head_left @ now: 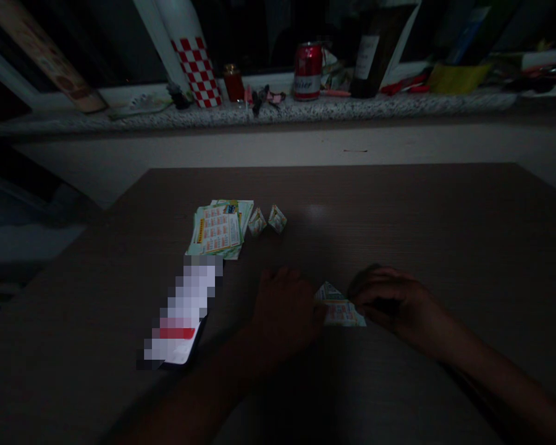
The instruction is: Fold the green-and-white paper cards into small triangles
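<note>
A printed paper ticket [340, 314], folded to a point at its top, lies on the table between my hands. My left hand [285, 309] rests at its left side, fingers curled and the thumb over the paper's edge. At the right edge, my right hand [393, 300] pinches the paper between thumb and fingers. Two small folded paper pieces [277, 219] stand farther back, beside a loose stack of similar printed tickets [217, 230]. Dim light hides the detail of my fingertips.
A lit phone [183, 315] with a blurred screen lies left of my left hand. Behind the wooden table [421, 210], a stone windowsill [269, 114] carries a red can [307, 71], a red-and-white checked bottle [198, 71], a dark bottle [368, 59] and small clutter.
</note>
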{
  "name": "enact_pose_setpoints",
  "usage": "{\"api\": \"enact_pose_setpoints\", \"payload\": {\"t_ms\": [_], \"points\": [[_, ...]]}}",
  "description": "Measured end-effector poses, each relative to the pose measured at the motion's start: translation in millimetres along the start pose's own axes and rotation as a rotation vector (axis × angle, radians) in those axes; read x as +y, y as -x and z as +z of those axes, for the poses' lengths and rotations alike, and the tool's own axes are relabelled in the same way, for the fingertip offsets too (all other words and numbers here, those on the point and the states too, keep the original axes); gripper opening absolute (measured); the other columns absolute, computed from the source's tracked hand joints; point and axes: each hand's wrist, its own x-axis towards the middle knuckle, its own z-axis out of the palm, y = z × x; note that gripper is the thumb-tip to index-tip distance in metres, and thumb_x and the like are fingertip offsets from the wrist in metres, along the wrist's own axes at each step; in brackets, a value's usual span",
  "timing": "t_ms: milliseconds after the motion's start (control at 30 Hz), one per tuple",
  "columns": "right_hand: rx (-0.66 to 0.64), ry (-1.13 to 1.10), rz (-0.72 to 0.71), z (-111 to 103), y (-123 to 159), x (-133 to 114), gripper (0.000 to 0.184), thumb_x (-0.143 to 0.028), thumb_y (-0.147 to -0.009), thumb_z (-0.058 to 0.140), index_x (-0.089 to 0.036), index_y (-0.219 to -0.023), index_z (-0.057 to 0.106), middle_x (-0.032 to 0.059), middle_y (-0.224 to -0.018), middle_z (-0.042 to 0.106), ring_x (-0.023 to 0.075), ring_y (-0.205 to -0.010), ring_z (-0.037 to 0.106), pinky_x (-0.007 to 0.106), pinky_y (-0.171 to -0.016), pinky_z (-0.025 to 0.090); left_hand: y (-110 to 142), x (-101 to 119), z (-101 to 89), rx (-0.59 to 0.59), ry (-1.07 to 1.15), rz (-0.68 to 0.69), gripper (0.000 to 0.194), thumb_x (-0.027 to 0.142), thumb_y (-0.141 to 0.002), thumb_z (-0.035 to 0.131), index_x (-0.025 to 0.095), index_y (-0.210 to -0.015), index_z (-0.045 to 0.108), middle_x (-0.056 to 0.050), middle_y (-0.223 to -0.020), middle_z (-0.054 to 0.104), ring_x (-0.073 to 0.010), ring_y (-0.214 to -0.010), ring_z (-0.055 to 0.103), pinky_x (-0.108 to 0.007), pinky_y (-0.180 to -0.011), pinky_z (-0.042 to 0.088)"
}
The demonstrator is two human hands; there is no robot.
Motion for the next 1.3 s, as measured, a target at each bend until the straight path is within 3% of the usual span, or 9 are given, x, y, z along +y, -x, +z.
{"api": "enact_pose_setpoints", "payload": {"t_ms": [200, 367, 567, 733, 833, 900, 1000, 1167, 1300], "points": [[0.014, 0.003, 0.009, 0.2, 0.8, 0.3, 0.012, -0.015, -0.079, 0.065, -0.026, -0.08, 0.07, 0.0009, -0.083, 0.072, 0.0184, -0.08, 0.067, 0.036, -0.077, 0.051, 5.5, -22.9, -5.9, -0.065, 0.056, -0.066, 0.028, 0.043, -0.08, 0.057, 0.017, -0.074, 0.067, -0.008, -0.084, 0.065, -0.0278, -0.086, 0.059, -0.043, -0.078, 0.041], [-0.001, 0.023, 0.024, -0.9, 2.1, 1.0, 0.015, -0.013, -0.077, 0.065, -0.025, -0.083, 0.069, 0.0012, -0.084, 0.071, 0.0192, -0.082, 0.065, 0.037, -0.077, 0.05, 5.8, -27.4, -7.2, -0.075, 0.08, -0.056, 0.026, 0.04, -0.081, 0.058, 0.018, -0.073, 0.068, -0.007, -0.082, 0.064, -0.025, -0.083, 0.059, -0.042, -0.078, 0.04], [0.068, 0.195, 0.07, 8.9, 0.1, -1.6, 0.046, -0.015, -0.073, 0.066, -0.025, -0.118, 0.059, 0.0081, -0.119, 0.063, 0.028, -0.112, 0.056, 0.05, -0.095, 0.041, 4.5, -22.4, -6.8, -0.048, 0.137, -0.038, 0.015, 0.032, -0.079, 0.06, 0.018, -0.078, 0.064, -0.005, -0.085, 0.063, -0.0239, -0.086, 0.057, -0.04, -0.079, 0.039], [0.053, 0.249, 0.062, 23.8, -5.0, -12.1, 0.044, -0.024, -0.073, 0.07, -0.026, -0.116, 0.061, 0.0103, -0.129, 0.056, 0.0339, -0.124, 0.046, 0.056, -0.099, 0.035, 4.0, -16.3, -5.2, -0.033, 0.174, 0.017, 0.009, 0.022, -0.077, 0.058, 0.018, -0.084, 0.062, -0.006, -0.091, 0.062, -0.0235, -0.091, 0.055, -0.037, -0.08, 0.04], [0.09, 0.126, 0.104, 27.7, -5.0, -15.5, 0.033, -0.019, -0.075, 0.069, -0.024, -0.106, 0.062, 0.0091, -0.117, 0.063, 0.03, -0.114, 0.054, 0.051, -0.095, 0.042, 3.4, -12.0, 1.0, 0.05, 0.227, 0.041, 0.015, 0.029, -0.077, 0.061, 0.018, -0.088, 0.062, -0.006, -0.097, 0.06, -0.024, -0.095, 0.054, -0.036, -0.081, 0.04], [0.119, -0.006, 0.17, 27.5, -3.9, -15.9, 0.023, -0.017, -0.076, 0.067, -0.024, -0.097, 0.062, 0.0064, -0.102, 0.068, 0.0247, -0.097, 0.063, 0.041, -0.083, 0.051, 2.4, -8.9, 5.6, 0.092, 0.291, 0.052, 0.018, 0.032, -0.079, 0.062, 0.018, -0.09, 0.063, -0.006, -0.098, 0.061, -0.0232, -0.096, 0.054, -0.034, -0.082, 0.04], [0.18, -0.221, 0.281, 24.4, -2.0, -16.8, 0.014, -0.019, -0.078, 0.066, -0.023, -0.091, 0.061, 0.0011, -0.081, 0.07, 0.0172, -0.072, 0.067, 0.029, -0.064, 0.055, 1.0, -4.4, 9.2, 0.062, 0.442, 0.017, 0.016, 0.032, -0.082, 0.06, 0.017, -0.083, 0.065, -0.003, -0.086, 0.064, -0.019, -0.085, 0.057, -0.03, -0.075, 0.041], [0.259, -0.419, 0.4, 18.0, -1.7, -23.1, 0.024, -0.023, -0.071, 0.073, -0.022, -0.093, 0.064, 0.0006, -0.077, 0.074, 0.0169, -0.067, 0.07, 0.025, -0.058, 0.057, 0.6, -0.1, 8.5, -0.06, 0.838, -0.074, 0.02, 0.034, -0.085, 0.057, 0.017, -0.082, 0.069, 0.001, -0.073, 0.067, -0.0135, -0.069, 0.06, -0.023, -0.06, 0.041], [0.28, -0.535, 0.472, 14.8, -2.0, -26.2, 0.02, -0.025, -0.069, 0.075, -0.021, -0.087, 0.066, 0.0012, -0.074, 0.075, 0.0173, -0.062, 0.071, 0.024, -0.054, 0.057, -0.6, -0.4, 7.0, -0.024, 1.081, -0.153, 0.015, 0.03, -0.078, 0.067, 0.018, -0.085, 0.07, 0.001, -0.08, 0.071, -0.0139, -0.074, 0.064, -0.022, -0.065, 0.046]]}}
